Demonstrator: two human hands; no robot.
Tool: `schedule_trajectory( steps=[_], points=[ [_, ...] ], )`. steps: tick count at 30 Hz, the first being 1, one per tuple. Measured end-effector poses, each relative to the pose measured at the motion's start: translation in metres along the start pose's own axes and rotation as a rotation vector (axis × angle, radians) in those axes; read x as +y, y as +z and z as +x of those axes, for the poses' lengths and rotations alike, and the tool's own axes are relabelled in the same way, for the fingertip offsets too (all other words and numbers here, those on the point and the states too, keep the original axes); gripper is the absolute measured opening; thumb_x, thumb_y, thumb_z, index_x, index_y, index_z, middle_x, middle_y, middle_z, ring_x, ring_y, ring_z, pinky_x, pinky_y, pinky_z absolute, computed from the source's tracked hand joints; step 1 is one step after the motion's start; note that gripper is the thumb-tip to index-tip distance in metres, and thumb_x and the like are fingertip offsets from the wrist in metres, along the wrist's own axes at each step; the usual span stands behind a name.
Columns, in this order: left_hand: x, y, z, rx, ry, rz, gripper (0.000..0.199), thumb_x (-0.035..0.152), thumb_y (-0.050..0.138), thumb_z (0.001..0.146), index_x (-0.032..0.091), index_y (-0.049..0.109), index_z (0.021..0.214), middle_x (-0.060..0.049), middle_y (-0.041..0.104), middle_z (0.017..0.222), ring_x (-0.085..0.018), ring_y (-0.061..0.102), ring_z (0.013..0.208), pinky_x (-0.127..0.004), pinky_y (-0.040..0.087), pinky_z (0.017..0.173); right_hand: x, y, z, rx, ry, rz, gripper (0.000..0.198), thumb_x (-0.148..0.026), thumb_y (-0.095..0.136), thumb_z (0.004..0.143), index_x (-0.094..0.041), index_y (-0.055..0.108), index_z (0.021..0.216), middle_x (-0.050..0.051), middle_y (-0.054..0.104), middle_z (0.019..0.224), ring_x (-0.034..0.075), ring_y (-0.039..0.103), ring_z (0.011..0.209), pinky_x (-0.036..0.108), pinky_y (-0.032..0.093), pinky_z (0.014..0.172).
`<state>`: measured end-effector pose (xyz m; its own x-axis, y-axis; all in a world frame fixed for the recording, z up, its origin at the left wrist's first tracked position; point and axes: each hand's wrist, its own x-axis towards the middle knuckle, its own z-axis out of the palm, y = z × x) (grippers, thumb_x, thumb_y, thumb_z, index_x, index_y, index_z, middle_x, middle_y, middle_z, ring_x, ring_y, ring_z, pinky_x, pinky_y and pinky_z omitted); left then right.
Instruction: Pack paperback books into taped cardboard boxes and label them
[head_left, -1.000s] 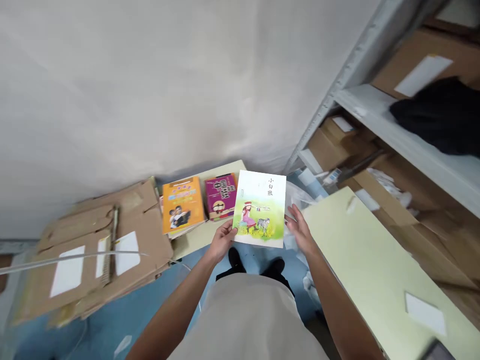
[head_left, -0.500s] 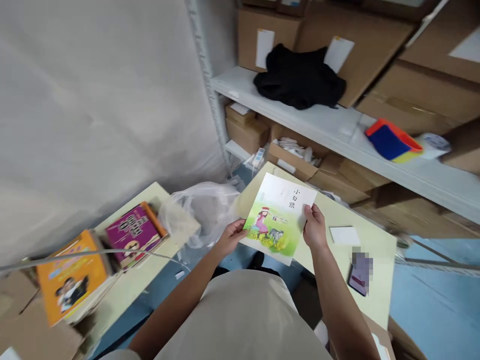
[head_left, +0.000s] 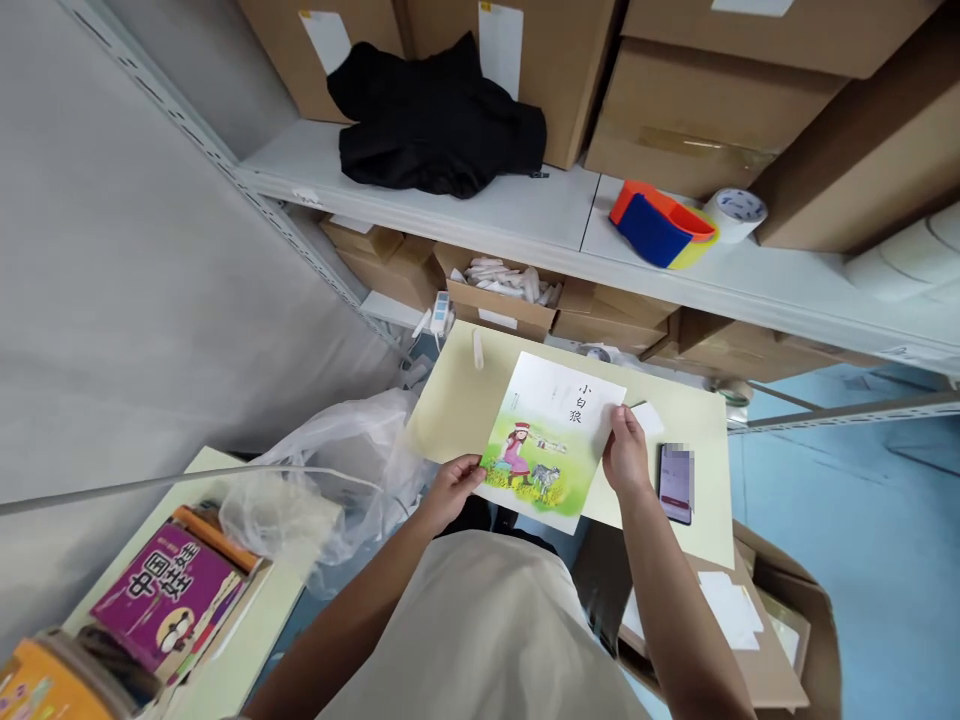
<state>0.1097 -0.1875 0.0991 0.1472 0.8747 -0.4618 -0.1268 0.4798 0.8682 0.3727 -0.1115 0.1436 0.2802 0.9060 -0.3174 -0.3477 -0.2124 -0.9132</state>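
Observation:
A thin picture book (head_left: 551, 440) is held up in front of me, its cover showing a girl in a red hat and a grey animal on green grass. My left hand (head_left: 454, 488) pinches its lower left edge. On the upper right edge, my right hand (head_left: 627, 450) grips it with the thumb on the cover. Beneath the book lies a pale yellow table (head_left: 442, 410). A phone (head_left: 676, 484) and a white card (head_left: 646, 418), partly covered by my right hand and the book, lie on this table to the right.
Stacked books (head_left: 169, 595) sit on another table (head_left: 281, 590) at left, beside a clear plastic bag (head_left: 330, 470). A shelf (head_left: 562, 215) ahead bears black clothing (head_left: 442, 120), a coloured band (head_left: 660, 225) and tape (head_left: 735, 213). An open carton (head_left: 795, 600) stands lower right.
My view has turned to the right, so the shelf and tables appear shifted left. Both hands still hold the picture book in nearly the same position before me.

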Motion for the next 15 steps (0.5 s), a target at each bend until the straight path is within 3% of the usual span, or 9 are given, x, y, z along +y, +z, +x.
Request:
schedule_trajectory(
  steps=[4, 9, 15],
  points=[
    [0.003, -0.006, 0.012, -0.059, -0.067, -0.092, 0.050, 0.049, 0.075, 0.068, 0.016, 0.069, 0.105, -0.006, 0.073, 0.089, -0.018, 0.066, 0.077, -0.027, 0.050, 0.070, -0.011, 0.000, 0.003, 0.080, -0.018, -0.083, 0.032, -0.052, 0.069, 0.073, -0.024, 0.060, 0.085, -0.005, 0.061, 0.068, 0.009, 0.050, 0.054, 0.020, 0.036, 0.045],
    [0.005, -0.019, 0.029, -0.117, -0.108, -0.200, 0.057, 0.047, 0.078, 0.065, 0.017, 0.066, 0.111, -0.010, 0.072, 0.102, -0.022, 0.068, 0.088, -0.030, 0.052, 0.073, -0.006, 0.002, 0.001, 0.185, -0.068, -0.092, 0.032, -0.053, 0.066, 0.074, -0.023, 0.054, 0.077, -0.005, 0.056, 0.063, 0.008, 0.047, 0.050, 0.019, 0.032, 0.043],
    [0.007, -0.028, 0.040, -0.104, -0.113, -0.274, 0.057, 0.043, 0.081, 0.063, 0.016, 0.065, 0.110, -0.010, 0.072, 0.100, -0.019, 0.067, 0.080, -0.028, 0.052, 0.068, 0.007, 0.001, -0.003, 0.139, -0.088, 0.026, 0.024, -0.039, 0.068, 0.070, -0.025, 0.063, 0.089, -0.003, 0.066, 0.080, 0.011, 0.056, 0.060, 0.021, 0.040, 0.050]
  ],
)
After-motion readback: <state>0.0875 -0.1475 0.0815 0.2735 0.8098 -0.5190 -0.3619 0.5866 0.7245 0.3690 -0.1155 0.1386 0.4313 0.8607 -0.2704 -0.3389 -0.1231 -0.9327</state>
